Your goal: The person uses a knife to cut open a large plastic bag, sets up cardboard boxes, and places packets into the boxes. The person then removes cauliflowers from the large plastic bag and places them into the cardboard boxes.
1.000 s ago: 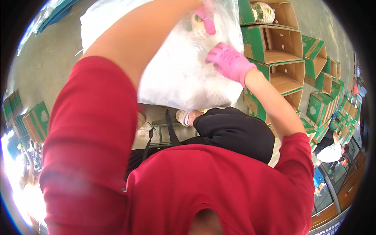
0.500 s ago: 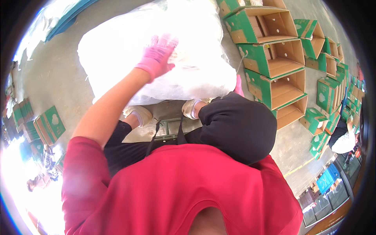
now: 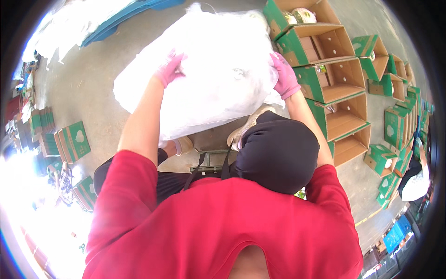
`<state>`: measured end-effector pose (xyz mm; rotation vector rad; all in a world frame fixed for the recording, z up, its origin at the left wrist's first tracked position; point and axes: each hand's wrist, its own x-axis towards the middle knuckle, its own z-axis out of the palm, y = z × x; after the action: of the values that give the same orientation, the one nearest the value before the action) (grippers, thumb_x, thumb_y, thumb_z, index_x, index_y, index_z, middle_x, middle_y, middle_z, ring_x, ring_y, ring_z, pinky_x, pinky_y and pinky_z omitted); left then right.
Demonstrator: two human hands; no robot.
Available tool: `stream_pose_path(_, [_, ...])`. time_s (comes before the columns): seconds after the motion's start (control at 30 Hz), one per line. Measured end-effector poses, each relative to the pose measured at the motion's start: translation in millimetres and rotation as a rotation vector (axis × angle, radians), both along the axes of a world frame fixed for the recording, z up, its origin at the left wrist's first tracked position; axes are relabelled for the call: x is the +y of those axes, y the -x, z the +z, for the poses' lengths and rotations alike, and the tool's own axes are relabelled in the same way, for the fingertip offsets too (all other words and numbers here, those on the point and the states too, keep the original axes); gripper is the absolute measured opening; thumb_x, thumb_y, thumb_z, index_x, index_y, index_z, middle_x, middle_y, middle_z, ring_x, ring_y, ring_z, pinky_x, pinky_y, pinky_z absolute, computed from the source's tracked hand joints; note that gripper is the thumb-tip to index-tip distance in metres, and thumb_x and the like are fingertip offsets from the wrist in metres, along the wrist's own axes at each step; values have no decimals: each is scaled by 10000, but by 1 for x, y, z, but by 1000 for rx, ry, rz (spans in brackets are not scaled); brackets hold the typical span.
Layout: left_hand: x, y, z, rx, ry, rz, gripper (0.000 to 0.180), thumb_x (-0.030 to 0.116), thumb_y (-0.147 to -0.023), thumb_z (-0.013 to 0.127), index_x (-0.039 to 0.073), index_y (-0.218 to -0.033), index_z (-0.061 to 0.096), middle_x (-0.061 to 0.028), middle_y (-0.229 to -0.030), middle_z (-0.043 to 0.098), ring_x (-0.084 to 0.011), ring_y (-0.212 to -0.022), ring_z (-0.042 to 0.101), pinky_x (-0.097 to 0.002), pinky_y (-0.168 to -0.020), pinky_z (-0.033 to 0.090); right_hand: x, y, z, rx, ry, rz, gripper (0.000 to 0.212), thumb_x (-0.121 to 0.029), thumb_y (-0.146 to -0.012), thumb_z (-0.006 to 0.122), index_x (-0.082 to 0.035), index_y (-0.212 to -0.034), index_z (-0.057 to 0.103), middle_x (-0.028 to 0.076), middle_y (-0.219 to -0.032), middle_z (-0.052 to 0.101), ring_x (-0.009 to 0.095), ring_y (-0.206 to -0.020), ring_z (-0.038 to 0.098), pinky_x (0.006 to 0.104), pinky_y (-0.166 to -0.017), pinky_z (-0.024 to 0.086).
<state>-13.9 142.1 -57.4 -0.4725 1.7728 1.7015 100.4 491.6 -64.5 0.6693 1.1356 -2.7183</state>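
Note:
A big, bulging white plastic bag (image 3: 213,69) lies in front of my knees, its surface washed out by glare. My left hand (image 3: 169,70), in a pink glove, is closed on the plastic at the bag's left part; some of its fingertips fade into the bright white. At the right side, my right hand (image 3: 285,78), also in a pink glove, grips the bag's edge with its fingers partly behind the plastic. What fills the bag cannot be made out.
Green-and-brown cardboard boxes (image 3: 344,76) stand open in a row close to my right; the farthest holds pale round vegetables (image 3: 304,16). More boxes (image 3: 395,128) stand farther right, near a person in white (image 3: 415,183). Flattened boxes (image 3: 74,142) lie left; a blue pallet (image 3: 125,23) is far left.
My right hand has come up from beside my knee to the bag's right edge. The left hand, spread flat on the bag before, has closed on the plastic. The bag has shifted and tilted.

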Motion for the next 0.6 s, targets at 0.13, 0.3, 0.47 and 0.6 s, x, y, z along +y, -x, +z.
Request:
stream_pose_path(0.13, [-35,-52,1,-61,-307,259,622,339,-884,689,81,-1392,439,-149,-1334,536,-300,-1176,582,-484,-926,529,27,25,-28,-193,-979,172,344,-139,-914,648,-44,-1233,557,136,-1089,653,204,-1014,633,326,-868,525])
stream_pose_path(0.3, [-62,-72,-4,-185,-421,276,553,342,-885,685,143,-1361,486,-125,-1304,568,-297,-1211,541,-488,-916,487,48,48,74,287,-1365,-192,621,-203,-798,767,-42,-1346,522,182,-1324,559,276,-1219,539,356,-1049,418])
stream_pose_path(0.47, [-53,-75,30,-340,-377,273,585,499,-897,607,162,-1362,494,-73,-1340,556,-263,-1225,519,-466,-936,424,-82,46,151,610,-689,939,283,-173,-905,645,-61,-1164,674,53,-1111,686,157,-956,633,280,-887,496])
stream_pose_path(0.6, [-39,-93,69,-202,-559,207,681,596,-900,526,163,-1420,440,-92,-1431,481,-275,-1307,451,-495,-1015,385,-133,51,106,941,-1338,745,348,-251,-856,693,-83,-1156,643,116,-1126,656,266,-1060,612,371,-944,473])
